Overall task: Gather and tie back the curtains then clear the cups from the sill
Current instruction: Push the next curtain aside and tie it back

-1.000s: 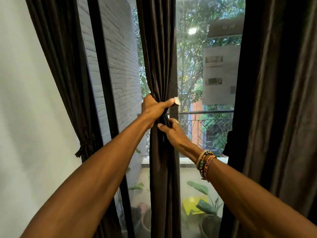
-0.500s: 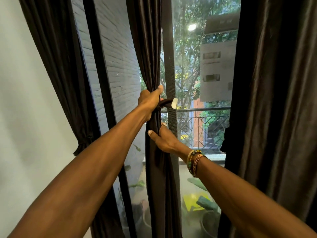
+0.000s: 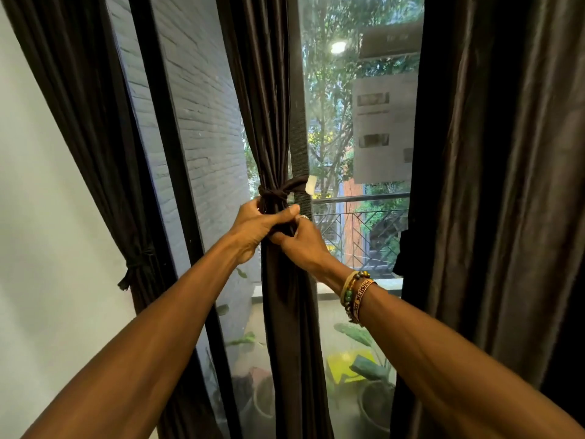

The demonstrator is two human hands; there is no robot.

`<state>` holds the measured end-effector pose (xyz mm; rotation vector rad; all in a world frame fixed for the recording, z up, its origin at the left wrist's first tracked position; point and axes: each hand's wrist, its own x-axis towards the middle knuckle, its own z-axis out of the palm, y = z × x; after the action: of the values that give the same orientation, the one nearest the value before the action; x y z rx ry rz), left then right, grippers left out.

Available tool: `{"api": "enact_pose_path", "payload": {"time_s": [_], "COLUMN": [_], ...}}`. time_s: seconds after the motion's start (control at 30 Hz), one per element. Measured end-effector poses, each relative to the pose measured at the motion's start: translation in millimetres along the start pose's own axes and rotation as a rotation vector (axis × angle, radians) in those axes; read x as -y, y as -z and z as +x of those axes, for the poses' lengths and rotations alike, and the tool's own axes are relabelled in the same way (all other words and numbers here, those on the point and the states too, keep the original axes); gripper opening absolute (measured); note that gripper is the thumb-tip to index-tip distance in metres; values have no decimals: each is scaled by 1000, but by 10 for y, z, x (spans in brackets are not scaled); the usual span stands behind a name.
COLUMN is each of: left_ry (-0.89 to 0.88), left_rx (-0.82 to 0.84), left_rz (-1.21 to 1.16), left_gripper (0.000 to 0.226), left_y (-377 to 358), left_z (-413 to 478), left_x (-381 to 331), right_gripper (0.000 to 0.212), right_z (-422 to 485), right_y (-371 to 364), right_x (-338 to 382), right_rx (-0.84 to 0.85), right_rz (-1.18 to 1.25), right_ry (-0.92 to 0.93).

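At the window's middle post (image 3: 297, 106), the curtain (image 3: 272, 122) hangs gathered, a tie (image 3: 277, 194) knotted round it (white tag (image 3: 311, 185) at its end). Just below, the left hand (image 3: 254, 228) curls round the bunch; the right hand (image 3: 305, 247) pinches the same folds, touching the left.

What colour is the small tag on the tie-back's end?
The tag is off-white; head view.

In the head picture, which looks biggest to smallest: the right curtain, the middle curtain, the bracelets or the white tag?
right curtain, though nearness inflates it
middle curtain
bracelets
white tag
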<state>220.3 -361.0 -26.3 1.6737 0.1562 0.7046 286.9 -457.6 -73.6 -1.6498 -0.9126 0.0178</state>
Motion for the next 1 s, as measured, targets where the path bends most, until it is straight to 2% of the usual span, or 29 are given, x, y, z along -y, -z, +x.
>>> {"api": "enact_pose_path", "payload": {"time_s": [0.1, 0.17, 0.2, 0.27, 0.33, 0.4, 0.5, 0.67, 0.77, 0.8, 0.83, 0.9, 0.93, 1.0], "left_ry": [-88, -202, -226, -243, -295, -324, -315, -341, -296, -284, -268, -214, -198, -196], "left_rx": [-85, -156, -237, -472, -595, -603, -596, -671, -627, -599, -562, -459, -401, -292], "left_rz": [55, 127, 101, -42, -114, -90, -85, -1, 20, 42, 48, 8, 3, 144], "left_gripper": [32, 38, 41, 35, 22, 10, 11, 21, 23, 25, 29, 55, 72, 90], "left_y": [21, 25, 15, -42, -119, -158, -39, 119, 86, 80, 82, 118, 144, 174], "left_z": [-24, -18, -18, -61, -123, -152, -110, -49, -50, -52, -45, -34, 1, 128], "left_x": [105, 166, 209, 275, 327, 349, 336, 294, 389, 420, 444, 376, 280, 5], "right_gripper": [41, 48, 52, 54, 49, 41, 19, 26, 30, 30, 38, 71, 71, 45], "right_z": [-15, 24, 52, 150, 200, 286, 406, 432, 450, 425, 403, 299, 239, 133], "right_y": [48, 98, 121, 122, 65, 32, 72, 45, -14, -11, -11, 9, 16, 1], "right_x": [-16, 74, 139, 233, 354, 410, 462, 392, 372, 383, 375, 289, 203, 32], "right_rx": [-89, -68, -61, -100, -202, -281, -362, -423, -462, -430, -343, -60, 47, 161], "right_rz": [244, 523, 576, 565, 530, 555, 564, 528, 567, 595, 620, 571, 516, 376], "right_ry": [6, -56, -91, -82, -40, -66, -34, -10, -47, -53, -58, -100, -107, -73]}}
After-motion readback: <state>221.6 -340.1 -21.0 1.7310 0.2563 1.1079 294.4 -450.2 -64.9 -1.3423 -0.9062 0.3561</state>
